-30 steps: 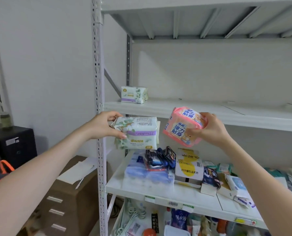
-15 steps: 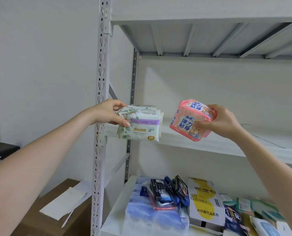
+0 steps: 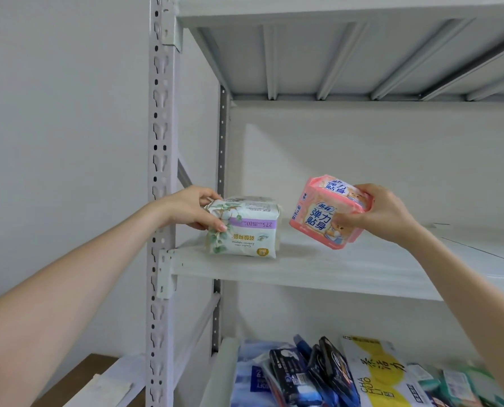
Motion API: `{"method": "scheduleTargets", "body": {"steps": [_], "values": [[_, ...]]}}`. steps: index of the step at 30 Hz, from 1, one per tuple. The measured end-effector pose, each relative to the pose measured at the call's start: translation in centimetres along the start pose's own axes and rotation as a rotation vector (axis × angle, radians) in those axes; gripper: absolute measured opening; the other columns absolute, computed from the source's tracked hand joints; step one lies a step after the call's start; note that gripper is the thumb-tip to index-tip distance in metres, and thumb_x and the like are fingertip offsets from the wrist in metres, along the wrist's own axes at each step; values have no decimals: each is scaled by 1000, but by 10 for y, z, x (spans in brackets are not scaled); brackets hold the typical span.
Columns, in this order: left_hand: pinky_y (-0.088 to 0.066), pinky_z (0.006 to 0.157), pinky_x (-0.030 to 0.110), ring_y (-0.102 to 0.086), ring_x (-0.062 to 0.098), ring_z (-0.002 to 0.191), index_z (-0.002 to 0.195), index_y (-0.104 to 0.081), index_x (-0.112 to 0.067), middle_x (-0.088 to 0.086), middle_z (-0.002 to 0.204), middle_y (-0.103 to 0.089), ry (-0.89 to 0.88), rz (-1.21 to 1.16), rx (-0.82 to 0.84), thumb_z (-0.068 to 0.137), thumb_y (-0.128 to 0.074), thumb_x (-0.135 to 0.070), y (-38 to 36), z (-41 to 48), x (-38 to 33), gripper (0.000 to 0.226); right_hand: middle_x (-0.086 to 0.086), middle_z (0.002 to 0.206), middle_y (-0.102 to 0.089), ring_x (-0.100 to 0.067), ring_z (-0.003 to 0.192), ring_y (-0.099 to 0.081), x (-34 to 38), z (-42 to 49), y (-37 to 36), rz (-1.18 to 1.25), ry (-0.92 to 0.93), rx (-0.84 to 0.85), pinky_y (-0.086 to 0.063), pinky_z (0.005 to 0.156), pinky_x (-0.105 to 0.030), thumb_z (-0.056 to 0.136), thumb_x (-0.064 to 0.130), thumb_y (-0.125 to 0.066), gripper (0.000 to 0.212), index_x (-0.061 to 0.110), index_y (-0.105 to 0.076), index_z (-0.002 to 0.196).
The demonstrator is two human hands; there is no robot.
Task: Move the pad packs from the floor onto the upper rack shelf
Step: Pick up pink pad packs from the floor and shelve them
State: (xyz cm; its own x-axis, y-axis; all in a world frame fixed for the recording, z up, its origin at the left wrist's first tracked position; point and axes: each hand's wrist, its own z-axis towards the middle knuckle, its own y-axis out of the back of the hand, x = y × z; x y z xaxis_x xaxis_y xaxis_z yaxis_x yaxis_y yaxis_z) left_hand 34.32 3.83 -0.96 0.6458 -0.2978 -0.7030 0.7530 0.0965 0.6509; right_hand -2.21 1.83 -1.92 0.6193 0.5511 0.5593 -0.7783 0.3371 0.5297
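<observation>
Two pad packs in play, one in each hand. My left hand [image 3: 192, 208] grips the white soft plastic pack with green leaf print and a purple band [image 3: 245, 233] by its left end, thumb on the front and fingers curled over the top. The pack stands upright at the front left corner of the pale grey upper rack shelf [image 3: 347, 268], and its bottom edge looks down on the board, though I can't tell whether it fully rests there. My right hand [image 3: 383, 214] clasps the pink plastic pack with blue lettering [image 3: 324, 215], fingers wrapped round its right side. That one is tilted, in the air above the shelf's front edge, to the right of the white pack and apart from it. The slotted grey metal upright post [image 3: 159, 160] stands just left of my left wrist. One ribbed grey shelf [image 3: 333, 54] is overhead. Below, on the lower level, are one yellow-and-white carton [image 3: 374, 374], a few dark sachets [image 3: 312, 374] leaning together and a blue-and-white soft bag [image 3: 250, 374].
</observation>
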Motion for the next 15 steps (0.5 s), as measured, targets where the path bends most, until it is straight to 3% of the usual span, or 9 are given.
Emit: {"method": "scheduleTargets", "body": {"steps": [3, 7, 12, 15], "values": [[-59, 84, 38, -70, 18, 99, 112, -62, -21, -4, 109, -71, 13, -9, 11, 65, -88, -14, 0, 12, 10, 55, 10, 88, -70, -11, 81, -68, -5, 9, -5, 2, -12, 7, -57, 74, -36, 62, 27, -88, 40, 35, -59, 89], [-57, 88, 35, -67, 17, 105, 114, -61, -25, -6, 111, -69, 11, 8, 24, 67, -87, -18, -1, 21, 16, 54, 7, 90, -71, -12, 82, -68, -12, 14, -11, -1, -39, 16, -57, 76, -37, 61, 28, -89, 47, 27, -62, 100], [-41, 94, 25, -55, 14, 113, 135, -49, -27, -8, 122, -54, -48, 225, -23, 68, -87, -28, -1, 18, 11, 77, 7, 93, -69, -14, 86, -68, -19, 15, -17, 51, -71, 7, -57, 81, -40, 61, 23, -90, 50, 28, -59, 99], [-36, 94, 20, -49, 10, 116, 143, -41, -24, -8, 129, -50, -83, 253, -15, 66, -88, -24, -6, 16, 8, 90, 8, 99, -67, -15, 90, -67, -22, 13, -19, 69, -101, 1, -57, 84, -41, 58, 26, -90, 66, 22, -56, 115]]}}
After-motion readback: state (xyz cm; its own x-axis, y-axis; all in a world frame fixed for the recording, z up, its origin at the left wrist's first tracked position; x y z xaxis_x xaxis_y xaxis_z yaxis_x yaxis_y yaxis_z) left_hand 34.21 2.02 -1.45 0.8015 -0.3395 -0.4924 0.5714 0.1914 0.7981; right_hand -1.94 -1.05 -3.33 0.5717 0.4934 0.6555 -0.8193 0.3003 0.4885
